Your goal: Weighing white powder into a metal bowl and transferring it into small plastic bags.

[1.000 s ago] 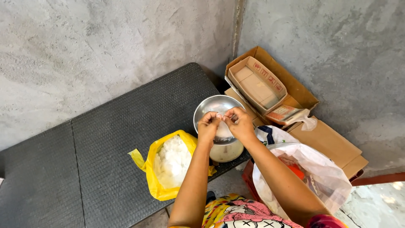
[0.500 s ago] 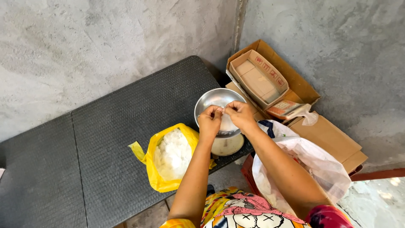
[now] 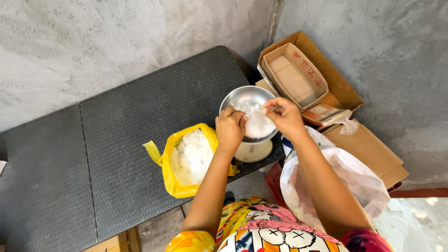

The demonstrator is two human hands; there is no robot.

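Observation:
Both of my hands are over a round metal bowl [image 3: 244,99] that sits on a cream-coloured scale [image 3: 254,150] at the dark table's right end. My left hand [image 3: 230,127] and my right hand [image 3: 283,115] pinch the top of a small clear plastic bag of white stuff [image 3: 257,123], which rests in the bowl. To the left of the scale lies an open yellow plastic bag [image 3: 166,163] full of the same white stuff [image 3: 192,155].
The dark textured table [image 3: 116,140] stands against a grey concrete wall. Open cardboard boxes [image 3: 298,74] lean in the corner to the right. A large clear plastic bag [image 3: 354,179] lies by my right arm, near the floor.
The camera view has shifted a little. My hands have stayed over the bowl, with the fingers working at the top of the small bag.

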